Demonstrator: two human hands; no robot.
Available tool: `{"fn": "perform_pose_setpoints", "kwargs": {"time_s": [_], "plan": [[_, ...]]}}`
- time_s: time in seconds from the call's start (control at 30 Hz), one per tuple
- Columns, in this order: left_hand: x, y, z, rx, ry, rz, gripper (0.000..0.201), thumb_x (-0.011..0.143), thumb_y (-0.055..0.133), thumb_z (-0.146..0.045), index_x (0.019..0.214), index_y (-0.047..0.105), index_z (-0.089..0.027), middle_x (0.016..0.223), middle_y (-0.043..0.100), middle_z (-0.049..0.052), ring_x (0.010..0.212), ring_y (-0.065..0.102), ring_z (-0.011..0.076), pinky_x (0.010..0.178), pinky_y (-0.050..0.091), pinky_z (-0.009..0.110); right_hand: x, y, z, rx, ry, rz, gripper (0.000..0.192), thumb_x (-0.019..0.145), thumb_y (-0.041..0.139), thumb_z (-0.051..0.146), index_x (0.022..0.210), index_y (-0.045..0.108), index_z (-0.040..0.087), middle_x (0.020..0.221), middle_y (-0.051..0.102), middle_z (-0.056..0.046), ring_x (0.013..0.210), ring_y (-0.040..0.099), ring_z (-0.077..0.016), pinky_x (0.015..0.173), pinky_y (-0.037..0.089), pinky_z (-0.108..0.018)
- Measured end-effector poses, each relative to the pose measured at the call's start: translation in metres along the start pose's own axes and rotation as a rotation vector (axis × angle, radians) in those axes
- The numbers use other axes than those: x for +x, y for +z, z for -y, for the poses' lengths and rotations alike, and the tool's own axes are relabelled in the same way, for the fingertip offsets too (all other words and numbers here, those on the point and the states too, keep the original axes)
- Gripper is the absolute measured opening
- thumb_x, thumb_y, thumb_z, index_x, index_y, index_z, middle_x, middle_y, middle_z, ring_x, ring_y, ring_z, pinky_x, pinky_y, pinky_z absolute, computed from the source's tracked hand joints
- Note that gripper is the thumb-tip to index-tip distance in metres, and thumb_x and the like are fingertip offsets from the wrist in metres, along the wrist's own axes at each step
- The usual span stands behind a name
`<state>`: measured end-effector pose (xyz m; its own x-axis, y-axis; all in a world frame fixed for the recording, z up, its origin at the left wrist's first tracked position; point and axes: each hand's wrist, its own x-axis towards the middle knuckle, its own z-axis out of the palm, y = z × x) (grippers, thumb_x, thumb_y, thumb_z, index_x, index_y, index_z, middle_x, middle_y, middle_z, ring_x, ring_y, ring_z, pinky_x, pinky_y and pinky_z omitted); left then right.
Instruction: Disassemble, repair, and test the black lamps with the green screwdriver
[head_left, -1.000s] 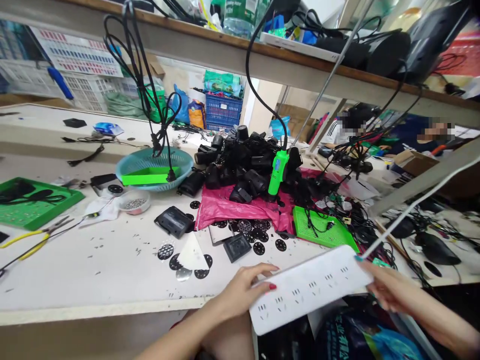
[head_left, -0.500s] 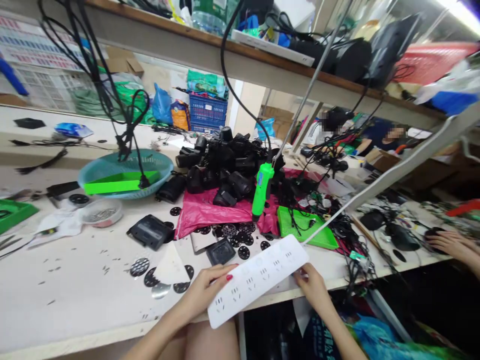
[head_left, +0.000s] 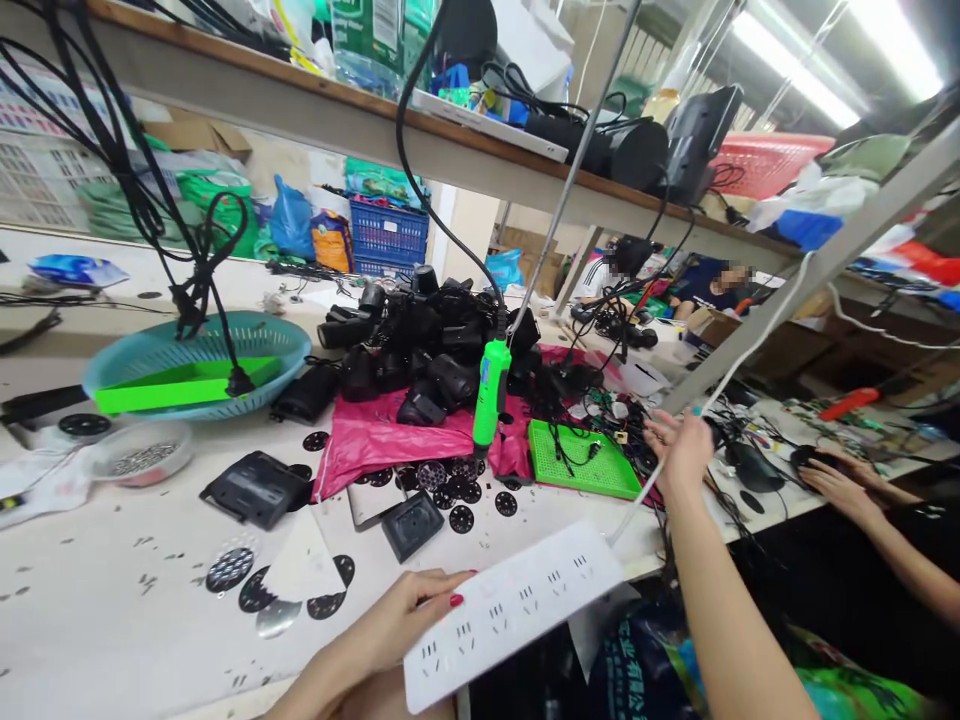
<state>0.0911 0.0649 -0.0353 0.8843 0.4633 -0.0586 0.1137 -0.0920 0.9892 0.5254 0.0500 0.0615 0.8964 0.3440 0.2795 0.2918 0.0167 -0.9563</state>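
The left hand [head_left: 409, 625] grips the near end of the white power strip [head_left: 514, 612], thumb on top. The strip's long axis runs up-right from it over the table edge [head_left: 112, 660]. The right hand [head_left: 679, 450], fingers loosely spread, reaches beyond the strip's far end along its white cord [head_left: 712, 395], beside the green tray [head_left: 581, 462].

My left hand [head_left: 409, 622] lies low and close to me, fingers curled, thumb stretched forward, the forearm coming in from the bottom edge. My right hand [head_left: 684, 450] is raised ahead with fingers spread open, its forearm rising steeply from the lower right.
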Motion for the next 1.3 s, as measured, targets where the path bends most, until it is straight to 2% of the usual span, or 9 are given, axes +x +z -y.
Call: {"fn": "perform_pose_setpoints", "kwargs": {"time_s": [0.13,0.3,0.4,0.57,0.7,0.77,0.93,1.1,1.3], "plan": [[-0.027,-0.011,0.015,0.177,-0.062,-0.156,0.045,0.099,0.045,-0.052,0.134,0.063,-0.032,0.101,0.073,0.005,0.090,0.065,0.0235,0.081,0.050,0.031,-0.019,0.037,0.016,0.018,-0.093,-0.014,0.037,0.100,0.048,0.050,0.111,0.059,0.016,0.086,0.061,0.000,0.062,0.055,-0.0094,0.058,0.050,-0.025],[-0.062,-0.040,0.021,0.331,-0.132,-0.196,0.037,0.099,0.045,-0.047,0.128,0.067,-0.040,0.114,0.074,0.002,0.104,0.068,0.0263,0.093,0.052,0.035,-0.114,0.091,-0.021,-0.005,-0.081,0.245,0.035,0.100,0.051,0.048,0.099,0.062,0.015,0.072,0.057,0.004,0.052,0.049,-0.0066,0.050,0.045,-0.022],[-0.071,-0.057,0.009,0.441,-0.142,-0.223,0.035,0.100,0.043,-0.042,0.117,0.073,-0.035,0.119,0.072,0.003,0.109,0.066,0.0258,0.098,0.051,0.036,-0.138,0.103,-0.040,0.008,-0.005,0.305,0.036,0.100,0.050,0.048,0.103,0.061,0.015,0.073,0.058,0.004,0.052,0.050,-0.0067,0.050,0.046,-0.021],[-0.065,-0.056,0.001,0.625,-0.124,-0.233,0.042,0.096,0.052,-0.046,0.134,0.062,-0.030,0.134,0.060,0.008,0.120,0.060,0.0282,0.105,0.047,0.041,-0.107,0.080,-0.061,-0.004,0.111,0.241,0.032,0.099,0.053,0.045,0.105,0.061,0.014,0.084,0.062,0.000,0.064,0.058,-0.0097,0.059,0.052,-0.025],[-0.061,-0.048,0.010,0.753,-0.086,-0.026,0.100,0.062,0.088,-0.049,0.150,0.041,-0.038,0.148,0.047,0.010,0.130,0.049,0.0392,0.108,0.043,0.053,-0.083,0.049,-0.072,-0.081,0.126,0.247,0.030,0.098,0.056,0.043,0.105,0.062,0.014,0.089,0.064,-0.001,0.070,0.060,-0.0111,0.064,0.054,-0.027],[-0.062,-0.050,0.014,0.773,-0.052,-0.007,0.091,0.067,0.085,-0.041,0.149,0.043,-0.038,0.138,0.055,0.008,0.122,0.054,0.0349,0.103,0.046,0.048,-0.078,0.033,-0.075,-0.131,0.125,0.272,0.028,0.098,0.057,0.041,0.105,0.063,0.014,0.089,0.064,-0.001,0.070,0.060,-0.0111,0.064,0.054,-0.027],[-0.070,-0.057,0.011,0.871,-0.002,-0.242,0.037,0.095,0.056,-0.036,0.131,0.063,-0.028,0.119,0.066,0.008,0.106,0.058,0.0280,0.094,0.048,0.042,-0.071,0.009,-0.084,-0.218,0.179,0.310,0.026,0.097,0.059,0.038,0.104,0.063,0.014,0.090,0.064,-0.001,0.069,0.060,-0.0103,0.062,0.053,-0.026],[-0.062,-0.027,0.013,0.972,0.177,0.002,0.065,0.089,0.062,-0.057,0.148,0.044,-0.038,0.152,0.050,0.006,0.131,0.050,0.0340,0.107,0.041,0.050,-0.063,0.020,-0.092,-0.243,0.251,0.330,0.027,0.098,0.058,0.039,0.110,0.061,0.015,0.091,0.065,-0.002,0.068,0.061,-0.0104,0.062,0.054,-0.026],[-0.034,-0.018,0.024,1.153,0.103,-0.063,0.055,0.096,0.060,-0.033,0.148,0.043,-0.038,0.159,0.039,0.004,0.139,0.046,0.0363,0.113,0.037,0.057,-0.074,0.005,-0.079,-0.374,0.202,0.359,0.039,0.090,0.063,0.050,0.110,0.064,0.017,0.091,0.070,-0.005,0.080,0.068,-0.0199,0.078,0.057,-0.040]]}}
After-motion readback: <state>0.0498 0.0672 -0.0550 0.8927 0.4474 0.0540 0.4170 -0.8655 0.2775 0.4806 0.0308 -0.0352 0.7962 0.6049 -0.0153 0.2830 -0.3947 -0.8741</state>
